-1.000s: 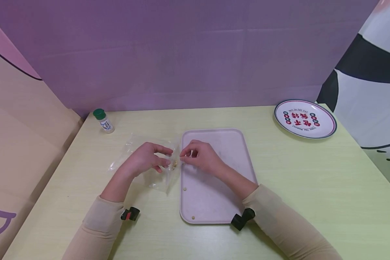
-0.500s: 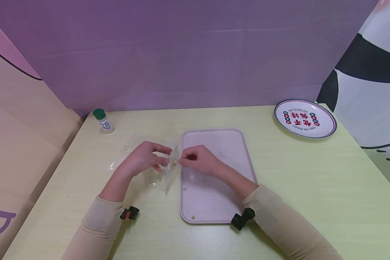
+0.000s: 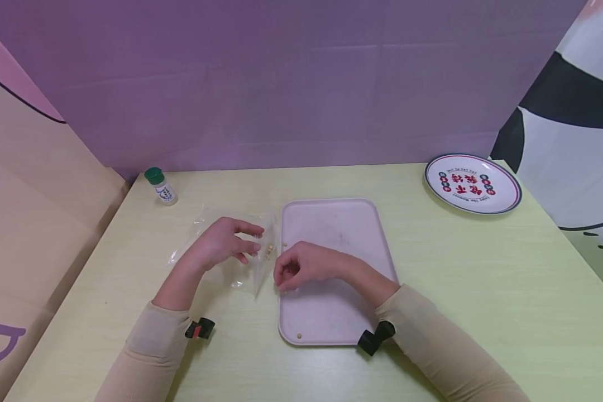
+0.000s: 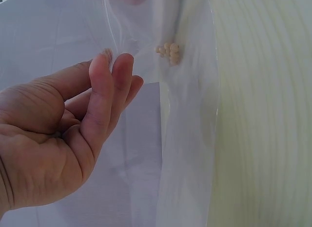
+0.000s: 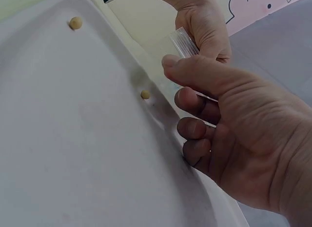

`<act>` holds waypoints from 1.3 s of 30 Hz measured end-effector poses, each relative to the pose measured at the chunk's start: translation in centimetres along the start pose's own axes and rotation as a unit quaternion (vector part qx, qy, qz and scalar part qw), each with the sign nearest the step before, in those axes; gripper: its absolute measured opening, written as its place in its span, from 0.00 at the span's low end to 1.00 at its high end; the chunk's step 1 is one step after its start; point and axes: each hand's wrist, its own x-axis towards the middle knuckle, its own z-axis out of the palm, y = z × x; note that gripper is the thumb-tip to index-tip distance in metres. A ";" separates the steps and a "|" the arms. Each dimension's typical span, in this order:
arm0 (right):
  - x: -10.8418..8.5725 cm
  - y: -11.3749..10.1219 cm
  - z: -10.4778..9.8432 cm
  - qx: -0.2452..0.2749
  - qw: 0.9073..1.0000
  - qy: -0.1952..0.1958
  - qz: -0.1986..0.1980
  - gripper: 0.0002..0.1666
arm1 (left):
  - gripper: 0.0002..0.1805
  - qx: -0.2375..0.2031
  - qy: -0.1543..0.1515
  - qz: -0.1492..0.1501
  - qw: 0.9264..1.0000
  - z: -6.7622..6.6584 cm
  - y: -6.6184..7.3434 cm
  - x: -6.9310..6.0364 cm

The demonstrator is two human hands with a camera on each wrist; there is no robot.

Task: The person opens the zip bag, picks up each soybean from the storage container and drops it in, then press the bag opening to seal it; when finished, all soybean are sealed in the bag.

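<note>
My left hand [image 3: 223, 240] pinches the top of a clear plastic bag [image 3: 242, 279] between thumb and fingers. Several small round beans [image 4: 169, 51] like soybeans lie clustered inside the bag. Over the left rim of the pale pink tray [image 3: 341, 223] my right hand [image 3: 314, 262] is lowered, fingers bent, thumb and forefinger apart, nothing visibly held. In the right wrist view, one loose bean [image 5: 145, 94] lies just beyond those fingertips, and another bean [image 5: 75, 23] sits near the tray's corner. A further bean [image 3: 285, 244] shows at the upper left rim in the head view.
A green-capped shaker bottle [image 3: 162, 187] stands at the back left of the table [image 3: 482, 301]. At the back right lies an oval plate [image 3: 472, 184] with red lettering. A purple cloth [image 3: 301, 84] hangs behind the table.
My right hand has left the bag's edge and come nearer along the tray's left rim, covering one bean in the head view. The left hand has stayed almost still on the bag.
</note>
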 end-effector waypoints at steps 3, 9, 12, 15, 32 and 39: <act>-0.1 -0.1 -0.1 -0.026 0.999 -0.014 0.012 0.06 | 0.24 -0.002 -0.001 0.002 1.000 0.0 0.0 0.0; -0.1 -0.1 -0.1 -0.060 0.998 -0.025 0.020 0.07 | 0.24 0.002 -0.002 0.003 1.000 0.0 -0.1 0.0; 0.0 -0.1 -0.1 -0.065 0.997 -0.026 0.022 0.07 | 0.24 0.002 -0.003 0.001 1.000 0.0 -0.1 0.0; 0.0 -0.1 -0.1 -0.071 0.997 -0.027 0.025 0.07 | 0.24 -0.002 -0.003 -0.002 1.000 0.0 -0.1 -0.1; 0.0 0.0 -0.1 -0.089 0.995 -0.025 0.023 0.07 | 0.24 -0.009 -0.004 -0.003 1.000 0.2 0.2 -0.2; 0.1 0.1 0.0 -0.086 0.995 -0.014 0.041 0.07 | 0.24 -0.013 -0.005 -0.001 1.000 0.2 0.1 -0.1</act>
